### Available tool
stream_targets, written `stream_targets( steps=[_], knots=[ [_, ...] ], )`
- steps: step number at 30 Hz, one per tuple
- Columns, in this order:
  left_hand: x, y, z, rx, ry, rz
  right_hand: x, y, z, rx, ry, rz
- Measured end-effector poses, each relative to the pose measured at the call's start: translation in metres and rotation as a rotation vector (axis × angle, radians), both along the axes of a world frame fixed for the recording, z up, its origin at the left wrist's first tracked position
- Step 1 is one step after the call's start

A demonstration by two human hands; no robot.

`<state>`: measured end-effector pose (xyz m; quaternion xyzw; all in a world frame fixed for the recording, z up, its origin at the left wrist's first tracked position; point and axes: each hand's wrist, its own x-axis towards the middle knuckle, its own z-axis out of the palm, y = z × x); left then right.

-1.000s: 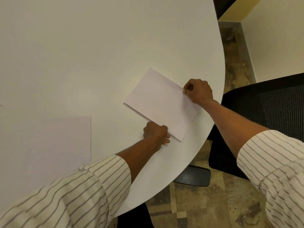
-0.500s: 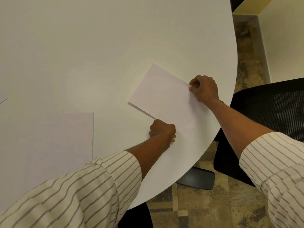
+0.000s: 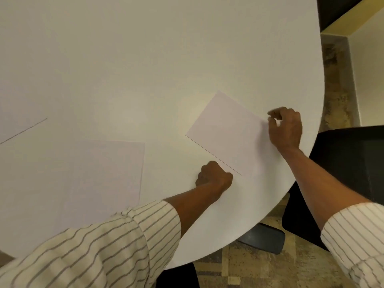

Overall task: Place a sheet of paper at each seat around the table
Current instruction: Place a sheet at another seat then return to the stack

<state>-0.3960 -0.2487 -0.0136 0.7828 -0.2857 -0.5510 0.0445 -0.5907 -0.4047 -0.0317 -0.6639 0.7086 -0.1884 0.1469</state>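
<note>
The sheet of paper [image 3: 230, 133] now lies flat near the table's [image 3: 145, 59] right edge — the right hand [image 3: 285, 129] has let go, fingers loosely apart; the left hand [image 3: 214, 174], clenched, has drawn back beside it. A second sheet [image 3: 104, 179] lies nearer the front edge — a black chair [image 3: 349, 163] stands alongside.

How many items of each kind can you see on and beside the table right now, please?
White sheets of paper on the round white table: 3, one by the hands, one at the near edge, one partly out of view at far left
Black mesh office chairs: 1
Total: 4
</note>
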Motion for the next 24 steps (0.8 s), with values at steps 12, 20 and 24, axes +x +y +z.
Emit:
stream_targets(
  steps=[12, 20, 24],
  knots=[
    [0.139, 0.038, 0.017, -0.068, -0.314, -0.259, 0.183, 0.143, 0.003, 0.002, -0.238, 0.094],
    [0.270, 0.096, 0.013, -0.035, -0.421, -0.156, 0.278, 0.222, 0.002, 0.180, -0.391, -0.003],
    [0.331, 0.136, 0.015, -0.013, -0.494, -0.126, 0.301, 0.262, 0.001, 0.308, -0.395, -0.134]
  ],
)
